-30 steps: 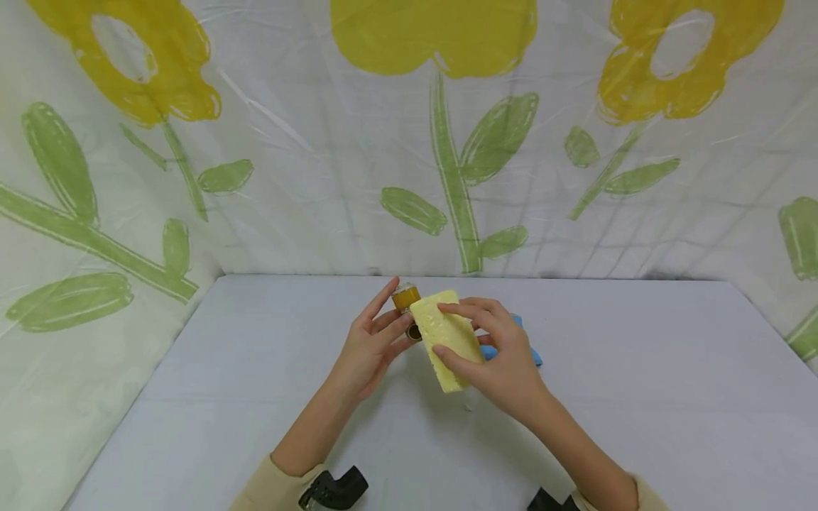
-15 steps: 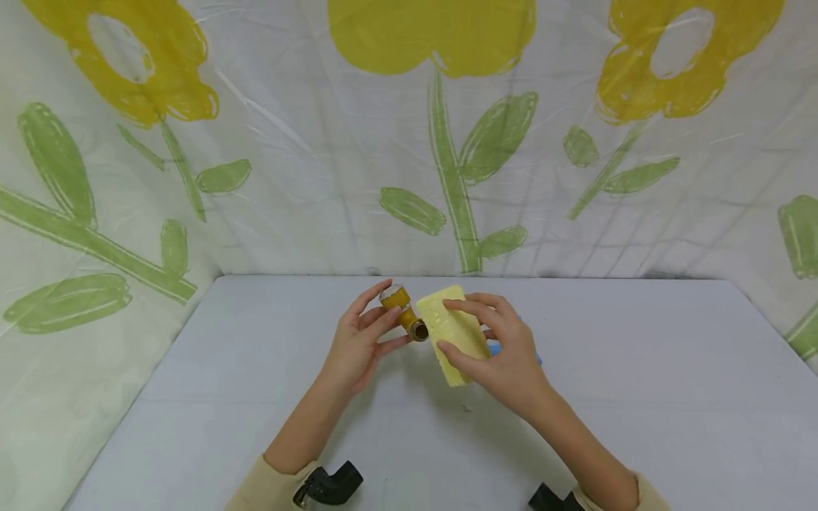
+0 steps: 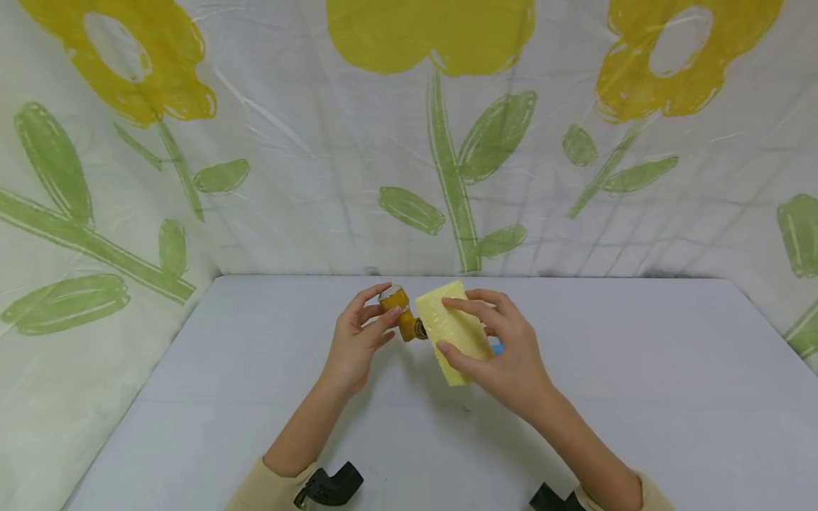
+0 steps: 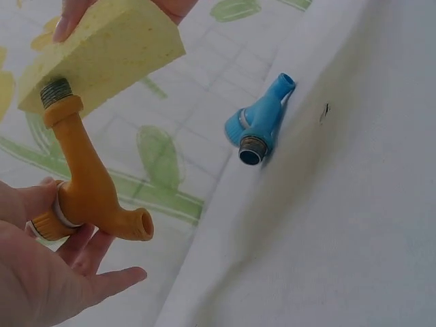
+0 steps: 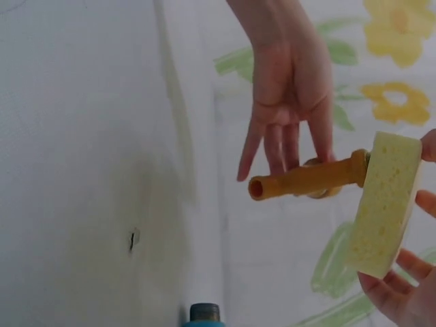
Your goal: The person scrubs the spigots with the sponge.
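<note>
My left hand [image 3: 354,348] pinches an orange-yellow plastic tap [image 4: 88,174] by its knob end, above the table. The tap's threaded grey inlet points at a pale yellow sponge [image 3: 452,332], right at its face in the left wrist view. Its spout opening faces off to the side. My right hand [image 3: 514,351] grips the sponge by its edges, fingers on one side and thumb on the other. A blue tap [image 4: 262,119] with a threaded end lies on the table, mostly hidden behind the right hand in the head view.
A white-covered table [image 3: 243,411] spreads beneath both hands, with a small dark mark [image 4: 325,112] on its cover. Behind it hangs a white sheet [image 3: 287,191] painted with yellow flowers and green leaves.
My left hand has moved slightly left and turned the tap, baring more of it beside the sponge. The right hand has shifted slightly with the sponge, covering more of the blue tap.
</note>
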A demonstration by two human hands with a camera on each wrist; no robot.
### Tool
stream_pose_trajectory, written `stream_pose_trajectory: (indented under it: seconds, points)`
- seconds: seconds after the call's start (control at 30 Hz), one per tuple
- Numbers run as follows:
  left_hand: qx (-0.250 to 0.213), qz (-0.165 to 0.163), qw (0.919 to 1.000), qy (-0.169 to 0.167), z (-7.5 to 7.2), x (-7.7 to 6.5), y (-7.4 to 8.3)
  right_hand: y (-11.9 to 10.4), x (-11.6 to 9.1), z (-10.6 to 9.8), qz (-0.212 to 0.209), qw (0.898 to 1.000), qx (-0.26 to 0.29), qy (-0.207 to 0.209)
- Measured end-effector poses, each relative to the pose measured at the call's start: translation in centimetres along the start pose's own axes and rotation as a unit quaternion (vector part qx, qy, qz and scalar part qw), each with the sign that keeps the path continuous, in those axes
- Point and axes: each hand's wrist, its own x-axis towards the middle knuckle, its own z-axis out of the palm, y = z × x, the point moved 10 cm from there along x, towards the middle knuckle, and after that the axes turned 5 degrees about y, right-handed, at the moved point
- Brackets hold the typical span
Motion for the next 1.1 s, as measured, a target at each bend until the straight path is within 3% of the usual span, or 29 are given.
stream_pose_trajectory:
  seconds: [0.27,0.43,0.77,0.9,1.1]
  points:
    - [0.0,0.02,0.9998,-0.009,0.4,-0.3,0.5,-1.7,-0.3,-0.1,-0.081,0.996,-0.031,0.016]
    - [0.006,0.021,0.9997,-0.014,0.3,-0.2,0.5,-1.7,0.0,-0.7,-0.089,0.995,-0.039,0.026]
    - [-0.009,-0.019,0.9967,-0.078,0.6,0.0,-0.1,0.4,0.9,-2.0,-0.021,0.999,-0.021,0.019]
    - [-0.027,-0.026,0.9939,-0.104,0.7,0.0,0.0,2.0,1.3,-2.4,0.039,0.999,0.012,-0.005]
    - [-0.038,-0.023,0.9897,-0.136,1.4,-0.2,0.4,3.8,1.4,-1.8,0.14,0.98,0.123,-0.074]
